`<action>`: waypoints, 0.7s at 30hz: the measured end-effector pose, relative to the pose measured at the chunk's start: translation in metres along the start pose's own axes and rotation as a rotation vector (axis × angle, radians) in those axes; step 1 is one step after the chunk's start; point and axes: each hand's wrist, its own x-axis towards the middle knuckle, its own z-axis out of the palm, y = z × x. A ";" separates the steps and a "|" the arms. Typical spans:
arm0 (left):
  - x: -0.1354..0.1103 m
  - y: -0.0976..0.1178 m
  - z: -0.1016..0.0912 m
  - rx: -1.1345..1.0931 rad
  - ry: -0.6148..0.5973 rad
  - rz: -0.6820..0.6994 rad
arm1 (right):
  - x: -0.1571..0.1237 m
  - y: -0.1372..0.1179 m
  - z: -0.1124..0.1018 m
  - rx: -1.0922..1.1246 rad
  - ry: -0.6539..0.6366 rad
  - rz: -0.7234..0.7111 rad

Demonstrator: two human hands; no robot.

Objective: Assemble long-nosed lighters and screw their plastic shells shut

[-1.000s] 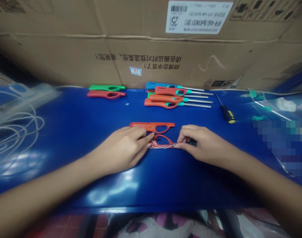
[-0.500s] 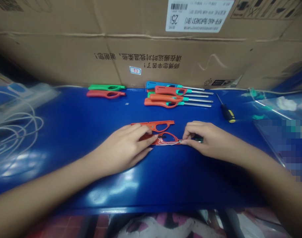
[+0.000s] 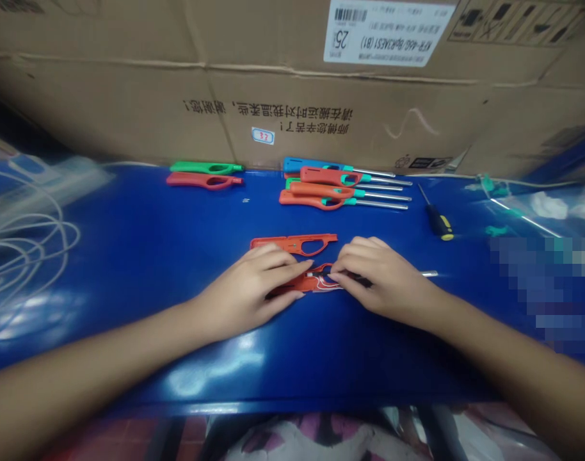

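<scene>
An orange lighter shell half lies open side up on the blue table, a white wire curving inside it. My left hand grips its handle end, thumb and fingers closed on either edge. At its trigger loop, the fingers of my right hand are pinched together over a small dark part that they mostly hide. A metal tube end sticks out past the right hand; the hand covers the rest of it. The matching orange shell half rests just behind, inner side up.
Several long-nosed lighters lie stacked at the back. Left of them are a green handle and a red handle. A black-yellow screwdriver lies right, coiled white cable left. A cardboard box walls off the rear.
My right hand has moved left, from the nose end of the shell half to its trigger loop. A metal tube end now shows beyond that hand. The left hand stays on the handle.
</scene>
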 end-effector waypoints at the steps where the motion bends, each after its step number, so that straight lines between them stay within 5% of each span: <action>1: 0.000 0.000 0.001 -0.026 0.016 0.007 | 0.000 0.001 0.002 0.008 0.008 0.000; 13: 0.002 0.001 0.002 -0.127 0.029 0.018 | 0.005 0.001 0.010 0.048 0.055 -0.001; 21: 0.000 0.005 -0.004 0.063 -0.137 0.007 | 0.000 0.006 -0.009 0.114 0.098 0.068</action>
